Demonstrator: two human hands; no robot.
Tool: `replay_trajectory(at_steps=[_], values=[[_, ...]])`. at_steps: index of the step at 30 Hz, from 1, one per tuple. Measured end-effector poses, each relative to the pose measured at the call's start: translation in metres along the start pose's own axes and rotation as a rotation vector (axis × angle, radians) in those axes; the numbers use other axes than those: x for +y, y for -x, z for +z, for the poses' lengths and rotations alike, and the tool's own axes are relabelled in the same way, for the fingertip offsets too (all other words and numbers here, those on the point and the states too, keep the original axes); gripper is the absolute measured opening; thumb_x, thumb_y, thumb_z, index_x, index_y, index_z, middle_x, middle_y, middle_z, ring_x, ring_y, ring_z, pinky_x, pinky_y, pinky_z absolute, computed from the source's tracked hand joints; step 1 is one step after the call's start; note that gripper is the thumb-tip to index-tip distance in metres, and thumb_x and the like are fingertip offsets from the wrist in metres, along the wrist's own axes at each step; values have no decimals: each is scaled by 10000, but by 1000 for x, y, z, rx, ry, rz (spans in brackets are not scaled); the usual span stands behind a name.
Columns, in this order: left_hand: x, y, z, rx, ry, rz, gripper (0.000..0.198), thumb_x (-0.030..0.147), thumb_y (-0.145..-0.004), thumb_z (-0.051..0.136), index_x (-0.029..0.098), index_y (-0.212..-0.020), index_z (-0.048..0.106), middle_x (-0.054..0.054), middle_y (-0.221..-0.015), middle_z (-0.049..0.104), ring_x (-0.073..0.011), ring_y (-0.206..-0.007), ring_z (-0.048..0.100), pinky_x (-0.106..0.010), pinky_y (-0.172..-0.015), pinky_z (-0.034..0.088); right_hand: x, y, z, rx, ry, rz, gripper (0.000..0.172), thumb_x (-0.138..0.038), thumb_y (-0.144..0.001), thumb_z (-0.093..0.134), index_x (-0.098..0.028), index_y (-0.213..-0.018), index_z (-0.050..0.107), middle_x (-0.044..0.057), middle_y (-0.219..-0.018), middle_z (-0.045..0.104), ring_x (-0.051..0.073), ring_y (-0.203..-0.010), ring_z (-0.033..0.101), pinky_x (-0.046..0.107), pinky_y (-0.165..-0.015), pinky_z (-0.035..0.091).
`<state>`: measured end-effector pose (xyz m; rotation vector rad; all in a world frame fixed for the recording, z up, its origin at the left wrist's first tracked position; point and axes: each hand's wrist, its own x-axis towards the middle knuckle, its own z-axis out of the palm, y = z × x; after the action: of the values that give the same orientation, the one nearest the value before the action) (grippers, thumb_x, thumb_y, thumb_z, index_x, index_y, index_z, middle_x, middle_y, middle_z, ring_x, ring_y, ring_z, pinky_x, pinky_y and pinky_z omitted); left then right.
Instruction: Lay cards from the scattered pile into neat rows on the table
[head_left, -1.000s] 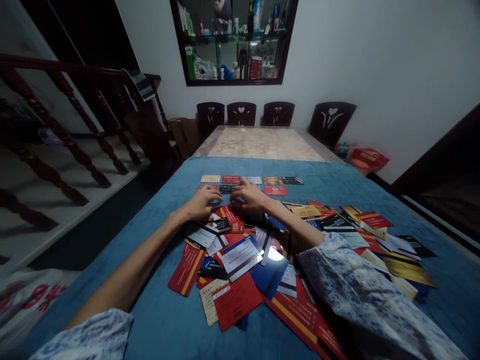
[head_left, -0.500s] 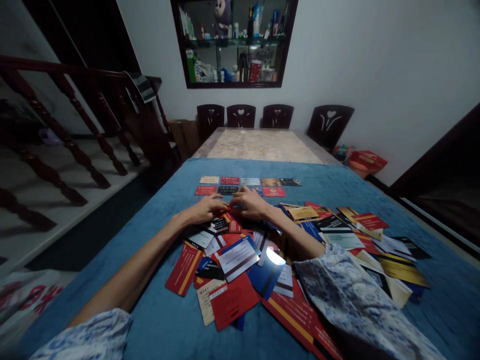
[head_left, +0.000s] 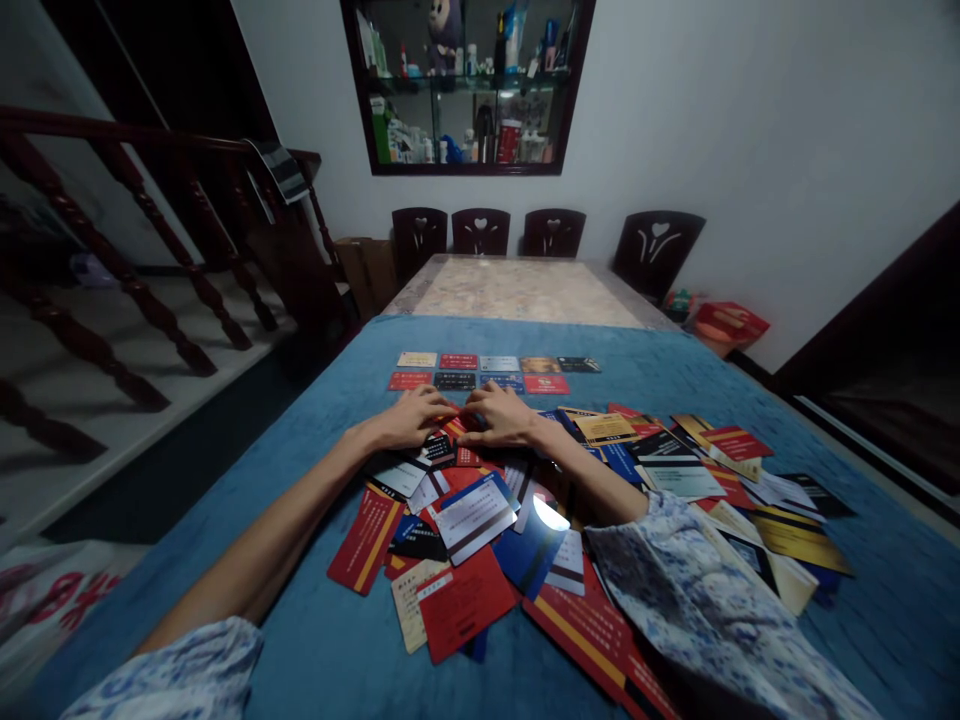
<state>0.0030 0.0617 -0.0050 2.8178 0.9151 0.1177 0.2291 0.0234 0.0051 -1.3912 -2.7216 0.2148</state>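
Observation:
My left hand [head_left: 414, 418] and my right hand [head_left: 498, 415] meet at the far edge of a loose card pile. Between their curled fingertips is a red card [head_left: 452, 420], mostly covered by the fingers; both hands appear closed on it. Under and before them lie overlapping cards, among them a white-and-blue card [head_left: 475, 518], a plain red card [head_left: 466, 605] and a red card with a yellow stripe [head_left: 366, 540]. Beyond my fingers, two neat rows of cards lie flat, including a black card [head_left: 455, 381], a blue card [head_left: 504, 383] and a beige card [head_left: 417, 359].
A blue cloth [head_left: 300, 630] covers the near part of the table, with bare marbled tabletop [head_left: 517, 287] behind it. More cards spread to the right, including a gold card [head_left: 801, 538]. Dark chairs [head_left: 553, 232] stand at the far end; a wooden railing [head_left: 135, 290] runs on the left.
My right hand's fingers have drawn back slightly toward me, so the blue card in the front row shows more. My left hand stays nearly in place.

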Motion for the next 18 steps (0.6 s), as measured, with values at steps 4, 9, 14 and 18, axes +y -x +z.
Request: replay_trajectory(at_steps=[4, 9, 14, 18], values=[[0, -1, 0, -2, -16, -1, 366, 224, -924, 496, 217, -1242, 676, -95, -1299, 629, -276, -1261, 427, -495, -1135, 324, -1, 0, 0, -1, -1, 6, 449, -603, -856, 645, -218, -1068, 735, 128, -1206, 637, 320, -1133, 476, 418, -869, 407], [0, -2, 3, 25, -3, -8, 386, 185, -909, 496, 219, -1255, 665, -69, -1362, 628, -282, -1351, 380, -517, -1164, 310, -5, -1, 1, 4, 9, 21, 455, -579, -868, 628, -186, -1073, 726, 134, -1175, 646, 309, -1113, 500, 393, -842, 410], [-2, 0, 1, 47, 19, 4, 379, 164, -887, 506, 231, -1206, 698, -53, -1316, 671, -283, -1332, 422, -525, -1159, 334, -3, -2, 3, 54, -6, -1, 360, -476, -853, 645, -192, -1052, 740, 114, -1129, 681, 286, -1086, 518, 349, -807, 382], [-7, 2, 1, 83, 59, 13, 391, 154, -857, 540, 227, -1205, 703, -53, -1286, 688, -274, -1318, 447, -494, -1145, 370, 1, -3, 4, 83, -55, -31, 294, -413, -834, 648, -194, -1004, 746, 91, -1071, 710, 249, -1032, 541, 317, -810, 366]])
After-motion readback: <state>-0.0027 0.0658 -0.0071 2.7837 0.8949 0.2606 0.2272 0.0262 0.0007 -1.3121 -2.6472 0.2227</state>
